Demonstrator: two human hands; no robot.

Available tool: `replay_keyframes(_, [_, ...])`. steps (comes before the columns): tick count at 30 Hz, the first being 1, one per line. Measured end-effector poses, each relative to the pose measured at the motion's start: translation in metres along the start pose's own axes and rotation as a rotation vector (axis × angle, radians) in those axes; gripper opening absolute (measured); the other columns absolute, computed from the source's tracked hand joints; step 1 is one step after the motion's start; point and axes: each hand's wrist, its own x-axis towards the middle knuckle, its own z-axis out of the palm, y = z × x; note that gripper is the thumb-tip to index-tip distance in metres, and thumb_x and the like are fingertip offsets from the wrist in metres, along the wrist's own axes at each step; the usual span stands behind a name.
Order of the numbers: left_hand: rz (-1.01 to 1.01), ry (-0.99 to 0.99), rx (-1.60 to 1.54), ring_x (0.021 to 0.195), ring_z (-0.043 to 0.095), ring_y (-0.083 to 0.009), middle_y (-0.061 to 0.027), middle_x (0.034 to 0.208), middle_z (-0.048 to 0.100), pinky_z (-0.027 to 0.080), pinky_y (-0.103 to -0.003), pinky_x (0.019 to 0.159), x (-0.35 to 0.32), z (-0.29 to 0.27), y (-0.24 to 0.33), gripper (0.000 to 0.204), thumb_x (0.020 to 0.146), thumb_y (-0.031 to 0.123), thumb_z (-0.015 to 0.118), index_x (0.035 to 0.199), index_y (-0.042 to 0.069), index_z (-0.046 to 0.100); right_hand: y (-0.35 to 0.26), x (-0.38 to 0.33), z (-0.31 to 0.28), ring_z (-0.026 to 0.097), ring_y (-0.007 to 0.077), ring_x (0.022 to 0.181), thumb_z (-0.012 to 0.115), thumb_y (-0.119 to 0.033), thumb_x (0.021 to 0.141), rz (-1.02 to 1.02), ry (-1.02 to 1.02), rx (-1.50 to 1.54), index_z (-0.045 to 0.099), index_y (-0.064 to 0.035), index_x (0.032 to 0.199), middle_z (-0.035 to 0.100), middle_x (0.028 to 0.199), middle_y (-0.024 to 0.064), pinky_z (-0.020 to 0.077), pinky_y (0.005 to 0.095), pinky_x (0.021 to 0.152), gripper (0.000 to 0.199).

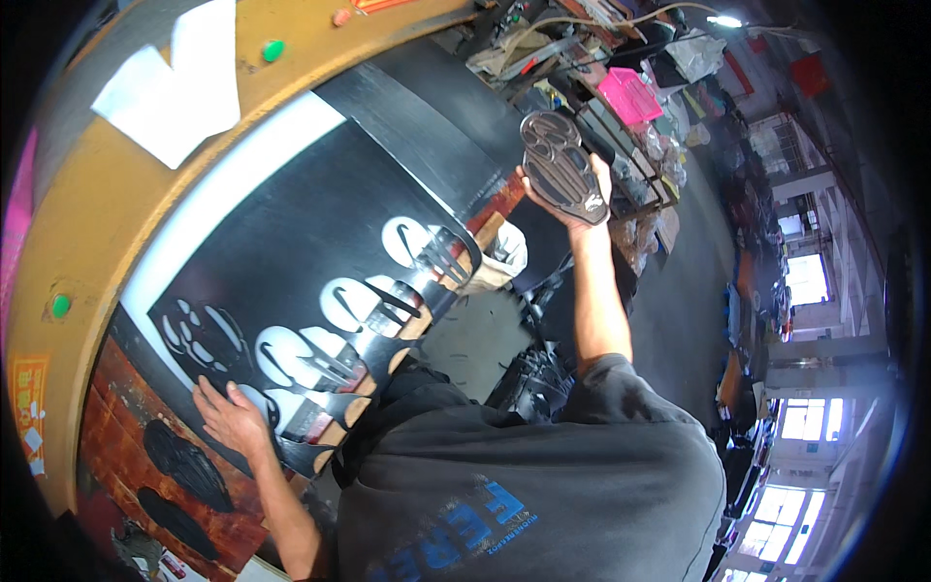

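Right hand point(562, 210) — curled round the narrow end of a brown sole-shaped tool point(558, 167), long axis roughly along the forearm, wide end outward. Tool sits right of the black sheet point(301, 218), apart. Left hand point(236, 421) nearer the sheet — empty, thumb spread, at its edge.

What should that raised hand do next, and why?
Perhaps the right hand should bring the brown, sole-shaped frame over the broad, flat black sheet, because the frame is held off to its right, and the sheet shows a wide plain stretch.
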Motion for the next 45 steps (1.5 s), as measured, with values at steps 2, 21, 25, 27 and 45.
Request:
replay_keyframes(2, [0.002,-0.012,-0.009,0.145,0.05,-0.0437,-0.019,0.166,0.042,0.04,-0.063,0.116,0.001,0.004,-0.005,0.062,0.113,0.047,0.044,0.165,0.013,0.041,0.012,0.007,-0.068,0.044,0.0559,0.141,0.075,-0.054,0.076,-0.052,0.181,0.19,0.061,-0.0073,0.147,0.058,0.149,0.0257,0.0433,0.0682,0.115,0.086])
replay_keyframes(21, [0.184,0.073,-0.01,0.149,0.044,-0.0463,-0.0272,0.163,0.041,0.038,-0.05,0.123,0.018,0.039,-0.076,0.057,0.115,0.036,0.047,0.164,0.008,0.042,-0.024,0.012,-0.2,0.044,0.0623,0.142,0.076,-0.046,0.087,0.232,0.039,0.477,0.046,-0.0074,0.161,0.044,0.161,0.0331,0.0404,0.0764,0.113,0.089])
replay_keyframes(25, [0.189,0.056,0.023,0.149,0.044,-0.0458,-0.0267,0.164,0.041,0.039,-0.05,0.123,0.018,0.035,-0.074,0.056,0.116,0.037,0.044,0.164,0.008,0.043,-0.08,0.013,-0.155,0.045,0.062,0.141,0.079,-0.048,0.084,0.144,-0.072,0.26,0.041,-0.0077,0.163,0.042,0.162,0.0326,0.0435,0.076,0.11,0.097])
replay_keyframes(27, [0.187,0.038,0.046,0.149,0.044,-0.0453,-0.0265,0.164,0.042,0.038,-0.051,0.123,0.017,0.032,-0.073,0.056,0.116,0.037,0.043,0.163,0.009,0.043,-0.106,0.006,-0.137,0.037,0.0632,0.148,0.079,-0.049,0.085,0.021,-0.187,0.218,0.033,-0.0093,0.167,0.035,0.167,0.0314,0.0399,0.0773,0.113,0.102])
replay_keyframes(45, [0.165,0.051,0.166,0.148,0.047,-0.0421,-0.0201,0.163,0.047,0.036,-0.05,0.124,0.018,0.027,-0.069,0.055,0.115,0.039,0.04,0.162,0.011,0.047,-0.033,-0.007,-0.178,0.045,0.0589,0.141,0.08,-0.047,0.086,0.188,0.085,0.545,0.046,-0.0086,0.162,0.044,0.161,0.0316,0.0509,0.0671,0.107,0.091])
